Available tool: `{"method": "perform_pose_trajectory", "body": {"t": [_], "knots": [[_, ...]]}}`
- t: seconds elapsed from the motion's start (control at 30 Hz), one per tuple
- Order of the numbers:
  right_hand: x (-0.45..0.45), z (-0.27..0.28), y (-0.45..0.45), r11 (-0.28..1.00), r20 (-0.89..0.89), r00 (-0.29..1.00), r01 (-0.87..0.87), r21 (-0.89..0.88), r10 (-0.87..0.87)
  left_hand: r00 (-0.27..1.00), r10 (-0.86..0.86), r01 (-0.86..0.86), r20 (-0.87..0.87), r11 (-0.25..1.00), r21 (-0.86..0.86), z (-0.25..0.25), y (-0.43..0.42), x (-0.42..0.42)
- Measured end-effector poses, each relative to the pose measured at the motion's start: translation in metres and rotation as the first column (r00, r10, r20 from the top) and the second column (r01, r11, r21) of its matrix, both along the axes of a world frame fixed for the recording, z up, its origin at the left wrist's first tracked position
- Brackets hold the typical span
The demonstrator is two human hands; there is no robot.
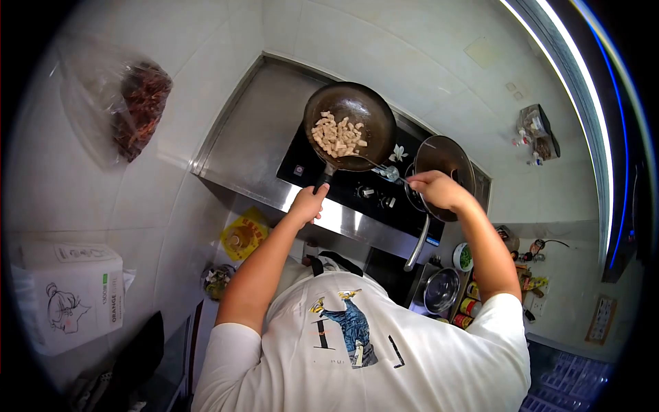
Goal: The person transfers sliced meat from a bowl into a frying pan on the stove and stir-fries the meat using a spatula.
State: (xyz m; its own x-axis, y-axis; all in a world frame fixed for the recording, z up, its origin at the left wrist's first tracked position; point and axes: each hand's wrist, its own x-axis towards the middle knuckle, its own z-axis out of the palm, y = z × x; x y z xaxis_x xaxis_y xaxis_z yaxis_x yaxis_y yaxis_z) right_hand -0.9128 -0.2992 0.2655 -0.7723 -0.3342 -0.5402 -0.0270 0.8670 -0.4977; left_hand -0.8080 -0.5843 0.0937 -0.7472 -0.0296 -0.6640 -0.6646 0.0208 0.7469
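My left hand (307,204) is closed around the black handle (326,177) of a dark wok (371,110), which sits tilted over the left side of the stove. Pale cooked meat pieces (338,136) are heaped in the lower left of the wok. My right hand (436,189) grips a long-handled metal cooking utensil (374,165) that reaches over the wok's near rim. Its head is too unclear to tell its exact kind. Just behind my right hand rests a second dark pan (439,152), its metal handle (417,244) pointing toward me.
Knobs (367,192) line the black stove (295,154). A steel counter (254,110) lies left. On the right are a metal bowl (441,290), a bowl of chopped greens (463,257) and several jars. A bag of dark red food (142,110) hangs on the left wall.
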Motion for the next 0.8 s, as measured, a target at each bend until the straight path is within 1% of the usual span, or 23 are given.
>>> {"method": "perform_pose_trajectory", "body": {"t": [0.03, 0.1, 0.13, 0.17, 0.2, 0.23, 0.3, 0.37, 0.4, 0.5, 0.57, 0.63, 0.7, 0.77, 0.8], "knots": [[-0.002, -0.02, -0.005, 0.998, -0.056, 0.997, -0.049, -0.029, 0.047, 1.0, 0.002, -0.002, -0.003, 1.0, -0.001, -0.001, 0.001, 0.0], [-0.013, -0.049, -0.023, 0.994, -0.099, 0.99, 0.094, -0.061, -0.1, 1.0, 0.003, -0.003, -0.002, 1.0, -0.003, 0.002, 0.002, -0.001], [-0.022, -0.064, -0.021, 0.99, -0.154, 0.982, 0.098, -0.101, -0.113, 1.0, 0.003, -0.003, 0.005, 1.0, -0.007, 0.003, 0.001, 0.0], [-0.027, -0.067, -0.026, 0.985, -0.206, 0.97, 0.101, -0.141, -0.129, 1.0, 0.0, 0.0, 0.007, 1.0, -0.012, 0.007, -0.001, 0.0], [-0.033, -0.065, -0.026, 0.985, -0.213, 0.966, 0.119, -0.127, -0.144, 1.0, -0.019, 0.019, -0.011, 1.0, -0.013, 0.011, -0.002, 0.0], [-0.038, -0.06, -0.03, 0.976, -0.235, 0.962, 0.091, -0.195, -0.137, 0.999, -0.034, 0.034, -0.029, 0.999, -0.011, 0.012, -0.002, 0.001], [-0.047, -0.052, -0.04, 0.988, -0.312, 0.943, 0.071, -0.137, -0.112, 1.0, -0.015, 0.015, -0.019, 1.0, -0.005, 0.005, -0.001, 0.0], [-0.05, -0.045, -0.067, 0.999, -0.478, 0.878, 0.038, 0.025, -0.022, 1.0, 0.0, 0.0, -0.015, 1.0, -0.004, 0.007, -0.001, 0.0], [-0.054, -0.05, -0.079, 0.998, -0.501, 0.865, 0.049, 0.047, -0.019, 1.0, -0.008, 0.008, -0.018, 1.0, 0.001, 0.011, -0.001, 0.001], [-0.064, -0.081, -0.097, 0.994, -0.414, 0.907, 0.099, 0.045, -0.072, 0.999, -0.023, 0.023, -0.028, 1.0, 0.004, 0.014, -0.003, 0.0], [-0.058, -0.085, -0.096, 0.995, -0.39, 0.917, 0.094, 0.019, -0.079, 0.999, -0.03, 0.03, -0.031, 1.0, 0.007, 0.012, -0.003, 0.002], [-0.048, -0.076, -0.08, 0.996, -0.377, 0.922, -0.092, 0.011, 0.09, 1.0, -0.018, 0.018, -0.02, 1.0, 0.023, 0.011, -0.004, 0.001], [-0.039, -0.044, -0.064, 0.983, -0.32, 0.929, -0.166, 0.083, 0.184, 1.0, -0.01, 0.01, -0.018, 1.0, 0.008, 0.011, -0.003, 0.002], [-0.037, -0.025, -0.044, 0.923, -0.427, 0.819, -0.314, 0.224, 0.383, 1.0, -0.008, 0.008, -0.017, 1.0, -0.013, 0.009, -0.003, 0.0], [-0.035, -0.015, -0.038, 0.915, -0.408, 0.826, -0.294, 0.276, 0.389, 1.0, -0.011, 0.011, -0.02, 1.0, -0.003, 0.007, -0.003, 0.0]]}}
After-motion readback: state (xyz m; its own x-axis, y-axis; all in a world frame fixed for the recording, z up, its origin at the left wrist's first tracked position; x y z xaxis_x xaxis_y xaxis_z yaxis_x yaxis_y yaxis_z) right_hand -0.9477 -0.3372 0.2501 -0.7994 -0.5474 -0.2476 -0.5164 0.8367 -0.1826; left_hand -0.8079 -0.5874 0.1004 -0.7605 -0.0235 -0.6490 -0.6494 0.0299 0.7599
